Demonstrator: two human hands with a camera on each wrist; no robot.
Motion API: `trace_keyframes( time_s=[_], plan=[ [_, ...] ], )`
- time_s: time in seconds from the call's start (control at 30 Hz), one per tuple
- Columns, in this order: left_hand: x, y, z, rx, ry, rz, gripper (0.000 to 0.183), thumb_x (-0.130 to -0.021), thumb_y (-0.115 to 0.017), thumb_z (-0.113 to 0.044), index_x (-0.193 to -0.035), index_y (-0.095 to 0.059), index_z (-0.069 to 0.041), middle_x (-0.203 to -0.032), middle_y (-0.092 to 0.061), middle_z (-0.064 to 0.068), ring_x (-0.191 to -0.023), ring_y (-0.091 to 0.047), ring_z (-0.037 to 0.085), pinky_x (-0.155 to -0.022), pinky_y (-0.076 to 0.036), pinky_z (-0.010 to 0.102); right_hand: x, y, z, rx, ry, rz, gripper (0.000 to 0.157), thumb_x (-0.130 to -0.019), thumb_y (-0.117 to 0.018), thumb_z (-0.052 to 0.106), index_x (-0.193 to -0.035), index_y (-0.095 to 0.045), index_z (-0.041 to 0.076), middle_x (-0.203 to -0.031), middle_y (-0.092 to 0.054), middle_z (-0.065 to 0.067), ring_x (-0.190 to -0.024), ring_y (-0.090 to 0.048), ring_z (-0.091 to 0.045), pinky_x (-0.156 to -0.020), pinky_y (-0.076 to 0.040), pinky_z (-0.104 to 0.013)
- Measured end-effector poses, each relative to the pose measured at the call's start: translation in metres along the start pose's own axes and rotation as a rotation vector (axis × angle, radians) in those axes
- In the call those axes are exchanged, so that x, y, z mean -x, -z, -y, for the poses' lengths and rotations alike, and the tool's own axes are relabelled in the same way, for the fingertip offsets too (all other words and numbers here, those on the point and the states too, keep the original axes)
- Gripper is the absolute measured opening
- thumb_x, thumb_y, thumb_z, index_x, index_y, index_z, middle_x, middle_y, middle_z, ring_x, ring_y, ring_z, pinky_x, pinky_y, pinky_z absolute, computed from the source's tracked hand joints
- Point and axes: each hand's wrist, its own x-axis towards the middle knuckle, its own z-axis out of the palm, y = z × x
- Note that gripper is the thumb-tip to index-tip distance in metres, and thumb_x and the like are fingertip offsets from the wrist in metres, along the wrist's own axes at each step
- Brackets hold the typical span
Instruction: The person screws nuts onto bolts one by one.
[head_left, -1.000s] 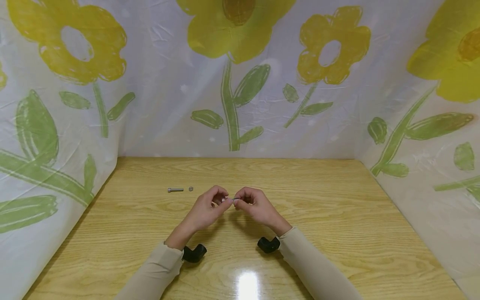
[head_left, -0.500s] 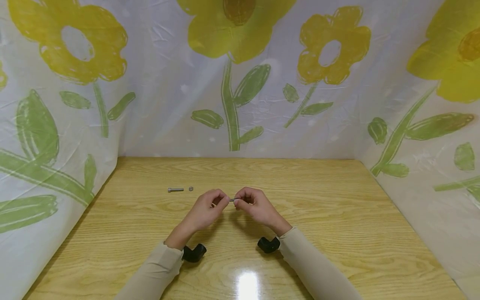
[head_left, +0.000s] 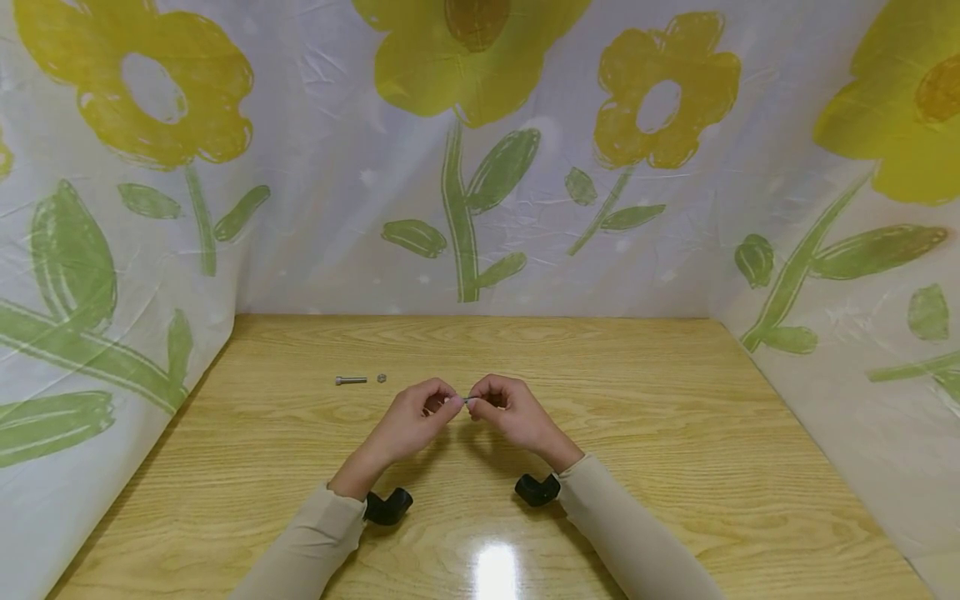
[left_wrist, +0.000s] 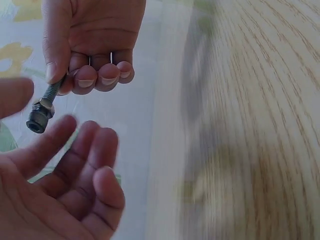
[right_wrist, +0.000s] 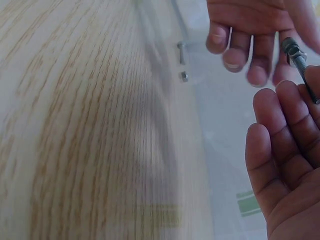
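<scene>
My right hand (head_left: pixel 517 414) pinches the threaded end of a metal socket-head bolt (left_wrist: pixel 52 91) between thumb and index finger, above the table. A hex nut (left_wrist: pixel 44 106) sits on this bolt close to its head (left_wrist: pixel 36 123). My left hand (head_left: pixel 420 412) is at the head end. Its thumb (left_wrist: pixel 15 96) and index finger (left_wrist: pixel 62 131) stand on either side of the nut and head, with a gap showing in the left wrist view. The other left fingers are loosely bent. In the head view, fingertips hide most of the bolt.
A second bolt (head_left: pixel 351 380) and a loose nut (head_left: pixel 382 378) lie side by side on the wooden table (head_left: pixel 637 400), left of the hands. Black wrist cameras (head_left: pixel 388 507) jut from both sleeves. A flower-printed cloth (head_left: pixel 337 208) surrounds the back and sides.
The left fingertips drew back from the bolt half a second ago, baring more of it, and are now forward around its head end again. The right hand keeps its place.
</scene>
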Motion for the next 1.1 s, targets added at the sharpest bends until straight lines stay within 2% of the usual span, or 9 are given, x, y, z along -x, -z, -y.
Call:
trace_keyframes(
  time_s=[0.13,0.23,0.3,0.43,0.57,0.67,0.83,1.0,1.1],
  plan=[
    [0.0001,0.0006,-0.0021,0.046,-0.018,-0.016,0.018,-0.093,-0.065,-0.023,-0.106,-0.057,-0.012,-0.098,-0.059,0.002,-0.084,-0.059,0.016,-0.070,-0.049,0.035,-0.0003,-0.0001,0.0003,0.009,0.008,-0.009,0.013,-0.096,-0.057,0.008,-0.096,-0.063,-0.004,-0.087,-0.063,-0.021,-0.083,-0.058,-0.047,-0.066,-0.045,-0.027],
    [0.0001,0.0012,-0.0022,0.038,-0.033,-0.023,0.010,-0.094,-0.063,-0.017,-0.101,-0.058,-0.011,-0.095,-0.059,0.003,-0.084,-0.059,0.016,-0.071,-0.049,0.035,-0.0008,0.0000,0.0004,0.011,0.013,-0.008,0.015,-0.096,-0.057,0.008,-0.097,-0.062,-0.007,-0.087,-0.063,-0.022,-0.082,-0.058,-0.047,-0.066,-0.044,-0.027],
    [0.0001,0.0017,-0.0020,0.019,-0.027,-0.016,0.009,-0.097,-0.059,-0.021,-0.096,-0.061,-0.013,-0.089,-0.059,0.002,-0.079,-0.058,0.015,-0.070,-0.048,0.034,-0.0011,0.0001,0.0003,0.007,0.011,-0.002,0.017,-0.096,-0.057,0.008,-0.097,-0.061,-0.008,-0.087,-0.062,-0.023,-0.082,-0.059,-0.047,-0.067,-0.045,-0.027],
    [0.0002,0.0024,-0.0007,-0.006,-0.012,-0.002,0.024,-0.100,-0.052,-0.032,-0.091,-0.065,-0.014,-0.077,-0.057,0.002,-0.069,-0.054,0.016,-0.063,-0.045,0.033,-0.0004,-0.0003,-0.0004,0.001,0.005,0.001,0.013,-0.096,-0.057,0.009,-0.096,-0.062,-0.003,-0.088,-0.062,-0.024,-0.083,-0.059,-0.047,-0.068,-0.046,-0.028],
    [0.0003,0.0018,-0.0010,-0.001,-0.002,-0.016,0.025,-0.097,-0.056,-0.037,-0.101,-0.066,-0.014,-0.086,-0.061,0.000,-0.074,-0.057,0.014,-0.067,-0.047,0.033,-0.0001,-0.0003,0.0009,0.005,0.002,-0.004,0.009,-0.096,-0.057,0.008,-0.094,-0.063,0.002,-0.088,-0.063,-0.022,-0.083,-0.059,-0.046,-0.068,-0.046,-0.028],
    [0.0002,0.0010,-0.0018,0.012,-0.026,-0.030,0.021,-0.094,-0.063,-0.032,-0.106,-0.062,-0.015,-0.094,-0.062,-0.001,-0.081,-0.058,0.014,-0.069,-0.047,0.033,-0.0003,0.0003,0.0020,0.014,0.001,-0.007,0.010,-0.096,-0.057,0.008,-0.095,-0.063,-0.001,-0.088,-0.063,-0.021,-0.083,-0.059,-0.046,-0.067,-0.046,-0.028],
    [-0.0005,0.0012,-0.0021,-0.001,-0.058,-0.042,0.008,-0.095,-0.063,-0.024,-0.097,-0.063,-0.016,-0.088,-0.060,-0.002,-0.079,-0.056,0.015,-0.067,-0.046,0.033,-0.0005,0.0012,0.0017,0.018,-0.003,0.002,0.015,-0.097,-0.057,0.009,-0.097,-0.062,-0.005,-0.089,-0.063,-0.022,-0.083,-0.058,-0.046,-0.067,-0.044,-0.028],
    [-0.0005,0.0021,-0.0015,-0.018,0.000,-0.029,0.028,-0.099,-0.053,-0.035,-0.091,-0.068,-0.013,-0.083,-0.062,0.008,-0.072,-0.055,0.015,-0.065,-0.046,0.033,-0.0001,0.0016,0.0021,0.018,-0.004,0.014,0.012,-0.097,-0.056,0.011,-0.096,-0.062,0.000,-0.090,-0.062,-0.024,-0.083,-0.058,-0.047,-0.067,-0.044,-0.028],
    [0.0005,0.0025,-0.0035,0.000,0.021,-0.024,0.026,-0.097,-0.056,-0.037,-0.098,-0.067,-0.013,-0.088,-0.063,0.007,-0.075,-0.056,0.015,-0.066,-0.046,0.034,0.0004,0.0018,0.0028,0.018,-0.003,0.013,0.012,-0.097,-0.056,0.010,-0.096,-0.062,0.000,-0.090,-0.062,-0.024,-0.083,-0.058,-0.047,-0.067,-0.044,-0.029]
  ],
)
